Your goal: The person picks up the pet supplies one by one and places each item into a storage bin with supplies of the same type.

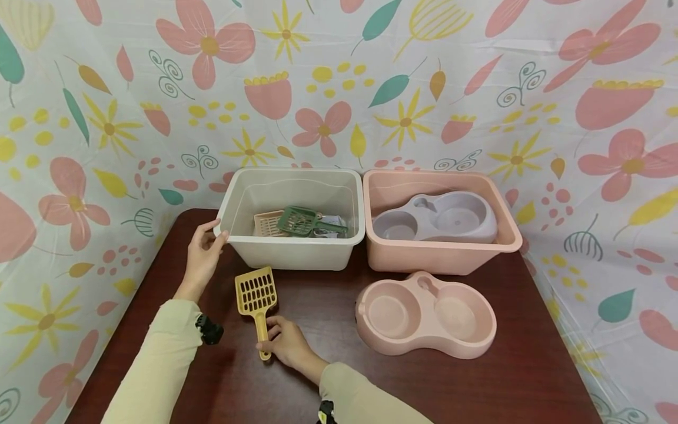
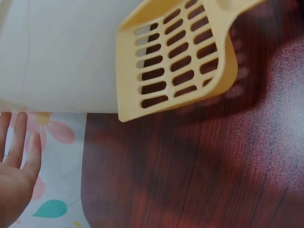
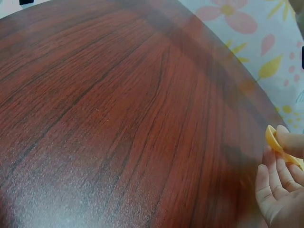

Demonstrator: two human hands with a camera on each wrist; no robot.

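My right hand [image 1: 288, 343] pinches the handle of a yellow litter scoop [image 1: 256, 291], whose slotted head points away towards the boxes. In the left wrist view the scoop [image 2: 178, 52] appears close up, raised over the table. At the front left corner of a pale grey litter box [image 1: 296, 254], my left hand [image 1: 205, 253] touches the rim with its fingertips; in its wrist view those fingers [image 2: 18, 137] look fairly straight. Inside that box lie a green slotted scoop [image 1: 299, 222], a pinkish slotted scoop [image 1: 267, 224] and something pale, partly covered.
Right beside the grey box stands a pink litter box [image 1: 424, 256] with a grey double pet bowl [image 1: 461, 218] inside. A pink double bowl [image 1: 424, 321] sits in front of it on the dark wood table [image 1: 328, 306]. Flowered cloth [image 1: 339, 88] hangs behind and at both sides.
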